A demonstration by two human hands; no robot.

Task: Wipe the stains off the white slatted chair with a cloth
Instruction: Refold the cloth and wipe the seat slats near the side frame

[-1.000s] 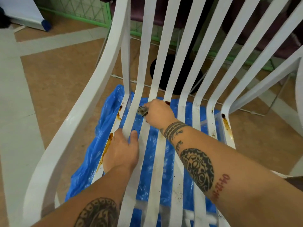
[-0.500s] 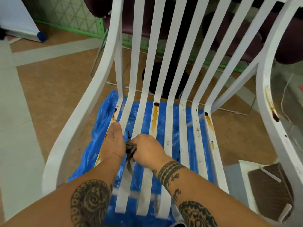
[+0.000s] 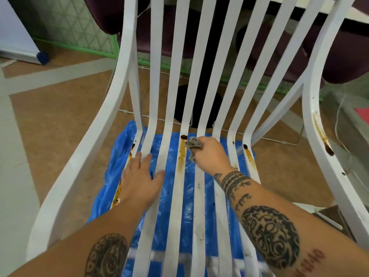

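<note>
The white slatted chair (image 3: 175, 196) fills the view, seen from above its seat. A long orange-brown stain (image 3: 181, 154) runs down a middle seat slat, and more stains mark the left slat (image 3: 117, 194), a right slat (image 3: 248, 154) and the right armrest (image 3: 321, 134). My right hand (image 3: 211, 154) is closed on a small grey cloth (image 3: 193, 145), held at the back of the seat just right of the middle stain. My left hand (image 3: 140, 180) lies flat with fingers spread on the left seat slats.
A blue plastic sheet (image 3: 111, 172) lies on the tiled floor under the chair. Dark purple chairs (image 3: 339, 47) and a black round base (image 3: 197, 104) stand behind the backrest. A green-edged mesh panel (image 3: 79, 31) is at the back left.
My right hand has carried the cloth from the left slats near my left hand up and right to the back of the seat. My left hand has opened flat on the slats.
</note>
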